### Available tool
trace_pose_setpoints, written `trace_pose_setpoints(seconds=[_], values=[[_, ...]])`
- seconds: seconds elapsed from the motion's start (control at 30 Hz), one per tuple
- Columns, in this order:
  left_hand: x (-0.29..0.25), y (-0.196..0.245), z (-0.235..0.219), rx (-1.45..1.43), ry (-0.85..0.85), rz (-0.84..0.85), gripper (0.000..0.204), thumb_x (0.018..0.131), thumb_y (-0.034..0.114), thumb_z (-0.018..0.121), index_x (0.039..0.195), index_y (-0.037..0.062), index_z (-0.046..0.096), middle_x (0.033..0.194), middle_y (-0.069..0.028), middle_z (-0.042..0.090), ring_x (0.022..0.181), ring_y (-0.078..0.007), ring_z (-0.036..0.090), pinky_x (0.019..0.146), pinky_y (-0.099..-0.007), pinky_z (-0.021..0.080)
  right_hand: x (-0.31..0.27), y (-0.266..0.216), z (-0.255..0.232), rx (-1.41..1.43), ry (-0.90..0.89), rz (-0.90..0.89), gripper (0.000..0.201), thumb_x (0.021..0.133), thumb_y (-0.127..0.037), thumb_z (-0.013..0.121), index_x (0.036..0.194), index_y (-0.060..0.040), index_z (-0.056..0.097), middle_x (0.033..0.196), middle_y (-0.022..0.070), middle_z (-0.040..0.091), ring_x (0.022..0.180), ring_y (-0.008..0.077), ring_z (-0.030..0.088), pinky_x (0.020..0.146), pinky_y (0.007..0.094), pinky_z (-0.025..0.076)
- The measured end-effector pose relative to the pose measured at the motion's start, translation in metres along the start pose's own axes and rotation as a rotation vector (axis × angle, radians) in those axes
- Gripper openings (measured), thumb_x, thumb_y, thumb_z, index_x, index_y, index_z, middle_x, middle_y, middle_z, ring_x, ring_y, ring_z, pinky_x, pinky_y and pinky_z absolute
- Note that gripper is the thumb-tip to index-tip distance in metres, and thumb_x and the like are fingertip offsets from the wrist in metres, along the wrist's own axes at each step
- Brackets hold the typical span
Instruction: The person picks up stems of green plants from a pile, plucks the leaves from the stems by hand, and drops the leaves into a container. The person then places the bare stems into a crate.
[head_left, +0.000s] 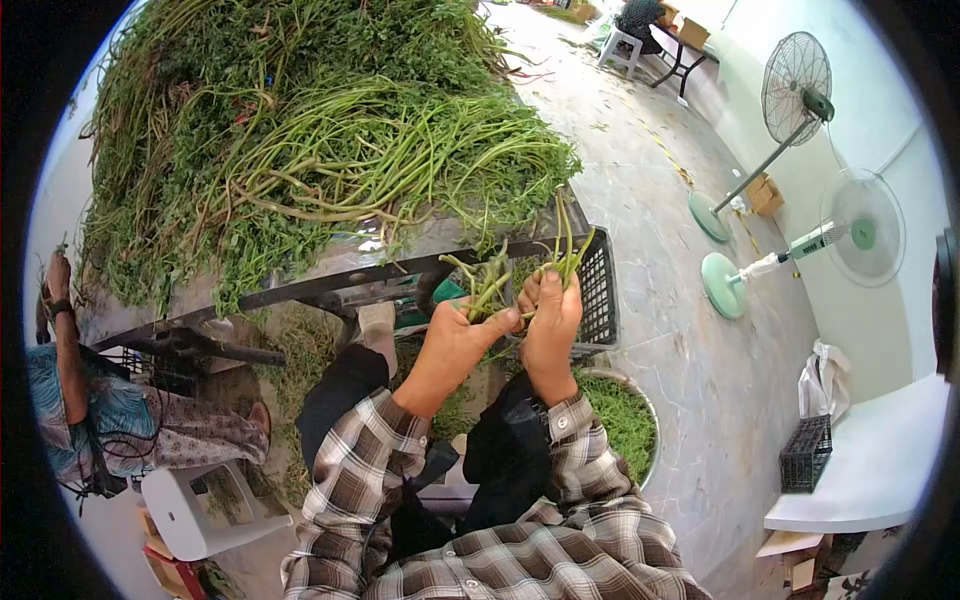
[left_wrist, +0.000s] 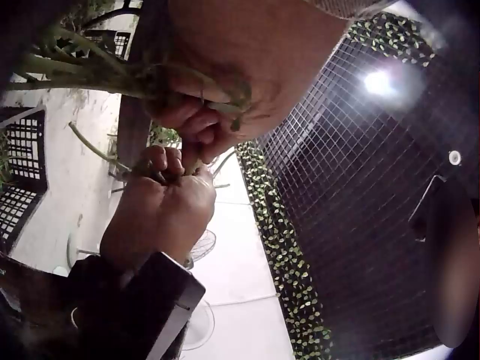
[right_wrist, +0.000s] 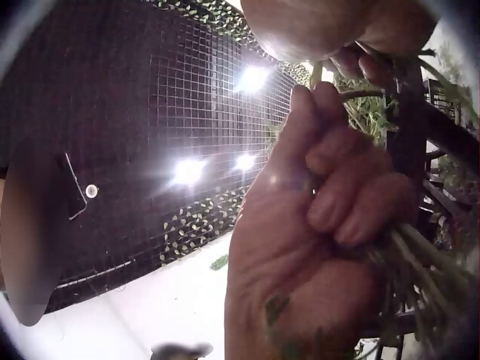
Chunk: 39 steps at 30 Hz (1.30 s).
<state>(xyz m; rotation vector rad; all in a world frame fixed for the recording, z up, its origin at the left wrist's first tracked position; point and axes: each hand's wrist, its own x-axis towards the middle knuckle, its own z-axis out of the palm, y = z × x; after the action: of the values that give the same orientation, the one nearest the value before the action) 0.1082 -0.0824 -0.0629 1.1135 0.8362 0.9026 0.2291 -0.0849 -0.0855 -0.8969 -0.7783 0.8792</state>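
My left hand (head_left: pixel 445 350) grips a small bunch of cut green stems (head_left: pixel 490 287), their ends jutting up past the thumb. Close beside it, my right hand (head_left: pixel 553 325) holds more green stems (head_left: pixel 568 250) that point upward. The two hands meet at the thumbs and fingertips in front of my knees. In the left wrist view, stems (left_wrist: pixel 71 73) run out from the left fist, and the right hand (left_wrist: pixel 161 214) pinches near its fingertips. The right wrist view has the right hand's fingers (right_wrist: pixel 352 191) curled over stems (right_wrist: pixel 427 262), thumb and forefinger together.
A large heap of leafy stems (head_left: pixel 380 150) covers the table ahead. Beyond my right hand stands a black plastic crate (head_left: pixel 600 290); a round basket of greens (head_left: pixel 620 420) sits below. At left are a person's arm (head_left: pixel 68 350) and a white stool (head_left: pixel 190 510). Fans (head_left: pixel 722 285) stand at right.
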Motion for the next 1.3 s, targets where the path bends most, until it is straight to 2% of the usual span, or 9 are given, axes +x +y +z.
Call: trace_pose_setpoints(seconds=[0.17, 0.37, 0.53, 0.77, 0.83, 0.9, 1.1, 1.23, 1.3], values=[[0.001, -0.008, -0.001, -0.059, -0.053, 0.036, 0.017, 0.082, 0.012, 0.067, 0.092, -0.0016, 0.064, 0.079, 0.0005, 0.062, 0.071, -0.0055, 0.054, 0.064, -0.02, 0.042, 0.003, 0.004, -0.005, -0.001, 0.021, 0.058, 0.027, 0.096, -0.031, 0.043, 0.092, -0.0044, 0.042, 0.068, -0.0035, 0.038, 0.057, 0.0046, 0.033, 0.049, 0.0211, 0.03], [0.002, -0.005, -0.008, -0.102, -0.028, -0.049, 0.012, 0.082, 0.012, 0.065, 0.086, 0.0003, 0.064, 0.069, 0.0036, 0.057, 0.058, -0.0024, 0.047, 0.05, -0.0184, 0.035, 0.002, 0.002, -0.004, 0.014, -0.015, 0.086, 0.025, 0.096, -0.031, 0.042, 0.091, -0.0064, 0.041, 0.068, -0.0043, 0.037, 0.056, 0.0036, 0.033, 0.044, 0.0197, 0.028], [-0.001, 0.008, -0.005, 0.004, 0.241, 0.078, 0.013, 0.082, 0.012, 0.064, 0.082, -0.0004, 0.063, 0.067, 0.0029, 0.057, 0.056, -0.0025, 0.046, 0.049, -0.0192, 0.035, -0.003, -0.012, -0.001, -0.057, -0.025, 0.086, 0.024, 0.095, -0.03, 0.045, 0.091, -0.0072, 0.041, 0.065, -0.003, 0.037, 0.049, 0.0036, 0.033, 0.04, 0.0182, 0.028], [0.004, 0.002, -0.008, 0.125, 0.31, 0.226, 0.015, 0.083, 0.014, 0.064, 0.081, -0.0003, 0.062, 0.067, 0.002, 0.056, 0.058, -0.006, 0.048, 0.052, -0.0218, 0.038, -0.016, -0.013, 0.0, -0.142, -0.062, 0.044, 0.023, 0.095, -0.03, 0.046, 0.095, -0.0077, 0.041, 0.067, -0.0028, 0.039, 0.051, 0.003, 0.035, 0.041, 0.0185, 0.029], [0.012, 0.006, -0.021, 0.088, 0.565, 0.256, 0.016, 0.083, 0.017, 0.063, 0.076, 0.0026, 0.06, 0.061, 0.0036, 0.052, 0.051, -0.0049, 0.044, 0.046, -0.0207, 0.035, -0.02, -0.022, 0.001, -0.102, 0.002, 0.041, 0.022, 0.095, -0.03, 0.045, 0.096, -0.0085, 0.042, 0.067, -0.0031, 0.038, 0.053, 0.003, 0.035, 0.041, 0.0184, 0.029], [0.015, 0.021, -0.057, -0.09, 0.635, 0.245, 0.023, 0.084, 0.024, 0.063, 0.071, 0.0065, 0.058, 0.054, 0.0055, 0.045, 0.043, -0.0037, 0.037, 0.04, -0.02, 0.028, -0.015, -0.025, -0.017, -0.085, 0.074, 0.066, 0.024, 0.096, -0.032, 0.044, 0.098, -0.0081, 0.044, 0.072, -0.0032, 0.043, 0.057, 0.0031, 0.039, 0.046, 0.0167, 0.034], [0.006, 0.017, -0.034, -0.15, 0.429, 0.13, 0.03, 0.085, 0.033, 0.063, 0.071, 0.0071, 0.059, 0.052, 0.0066, 0.041, 0.039, -0.0025, 0.031, 0.037, -0.0196, 0.022, -0.012, -0.029, -0.029, 0.013, 0.017, 0.071, 0.025, 0.096, -0.032, 0.043, 0.091, -0.0083, 0.041, 0.066, -0.0038, 0.035, 0.053, 0.0037, 0.033, 0.042, 0.018, 0.03], [0.0, 0.025, -0.018, -0.118, 0.102, -0.006, 0.023, 0.084, 0.021, 0.064, 0.098, 0.0024, 0.064, 0.059, 0.0079, 0.041, 0.044, -0.002, 0.03, 0.04, -0.0196, 0.022, -0.014, -0.025, -0.023, 0.106, 0.023, 0.142, 0.026, 0.095, -0.033, 0.046, 0.09, -0.0082, 0.04, 0.066, -0.0033, 0.034, 0.051, 0.0043, 0.032, 0.04, 0.0195, 0.029], [-0.001, 0.022, -0.016, -0.093, 0.077, -0.019, 0.028, 0.083, 0.016, 0.064, 0.107, 0.0026, 0.062, 0.06, 0.0088, 0.04, 0.045, -0.0015, 0.03, 0.041, -0.0193, 0.022, -0.014, -0.024, -0.02, 0.13, 0.006, 0.163, 0.025, 0.094, -0.032, 0.046, 0.09, -0.0083, 0.04, 0.066, -0.0031, 0.034, 0.05, 0.0045, 0.032, 0.04, 0.0196, 0.029]])
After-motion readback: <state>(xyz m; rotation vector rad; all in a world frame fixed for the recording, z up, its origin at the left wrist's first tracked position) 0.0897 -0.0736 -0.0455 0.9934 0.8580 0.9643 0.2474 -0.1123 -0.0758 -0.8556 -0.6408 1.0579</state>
